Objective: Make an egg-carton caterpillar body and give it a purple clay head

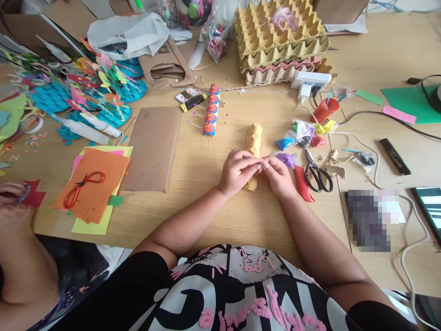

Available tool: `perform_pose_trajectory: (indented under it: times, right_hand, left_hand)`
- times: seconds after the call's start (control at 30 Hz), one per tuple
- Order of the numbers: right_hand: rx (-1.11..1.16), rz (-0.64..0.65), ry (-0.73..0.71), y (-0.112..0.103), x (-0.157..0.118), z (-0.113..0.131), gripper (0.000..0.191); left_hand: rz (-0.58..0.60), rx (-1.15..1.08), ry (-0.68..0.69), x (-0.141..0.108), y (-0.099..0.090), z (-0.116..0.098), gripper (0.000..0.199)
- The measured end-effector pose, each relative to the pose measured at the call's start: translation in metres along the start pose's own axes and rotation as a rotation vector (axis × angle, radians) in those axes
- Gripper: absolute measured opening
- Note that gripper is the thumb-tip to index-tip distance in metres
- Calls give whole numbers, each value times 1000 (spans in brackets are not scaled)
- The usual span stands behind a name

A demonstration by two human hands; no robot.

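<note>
My left hand point(237, 174) and my right hand point(276, 175) meet fingertip to fingertip above the table, both pinched closed. What they pinch, if anything, is too small to make out. Under them lies a yellow strip of egg carton cups point(254, 136), its middle covered by my fingers. Beyond my left hand stands a row of painted red and blue egg cups point(211, 110) with pins sticking out on both sides. Close to my right hand are a purple lump of clay point(285, 159), a red packet point(303, 185) and black-handled scissors point(319, 177).
Stacked egg trays point(282, 41) rise at the back beside a white power strip point(312, 79). Bagged coloured clay point(303, 133) and a red cup point(324, 110) sit right. Left are cardboard point(151, 147), orange sheets point(110, 177) with red-handled pliers point(82, 184), and another person's hand point(12, 191) holding red paper.
</note>
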State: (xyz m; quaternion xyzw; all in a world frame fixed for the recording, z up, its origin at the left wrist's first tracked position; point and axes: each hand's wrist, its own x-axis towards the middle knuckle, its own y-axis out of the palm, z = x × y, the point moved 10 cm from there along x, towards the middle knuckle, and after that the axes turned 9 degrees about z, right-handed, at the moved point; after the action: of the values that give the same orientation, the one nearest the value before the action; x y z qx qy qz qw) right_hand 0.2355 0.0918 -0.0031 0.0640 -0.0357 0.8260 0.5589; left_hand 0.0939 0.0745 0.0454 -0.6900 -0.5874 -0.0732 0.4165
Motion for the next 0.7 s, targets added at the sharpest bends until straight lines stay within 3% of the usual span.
perform_pose_trajectory:
  times: [0.13, 0.37, 0.7]
  right_hand:
    - [47, -70, 6, -8, -1, -7, 46]
    - [-30, -130, 39, -14, -2, -7, 66]
    - [69, -139, 38, -15, 2, -10, 47]
  left_hand:
    - [14, -102, -49, -1, 1, 3, 37]
    - [-57, -183, -221, -6, -2, 24, 37]
    - [-54, -169, -234, -6, -1, 28, 31]
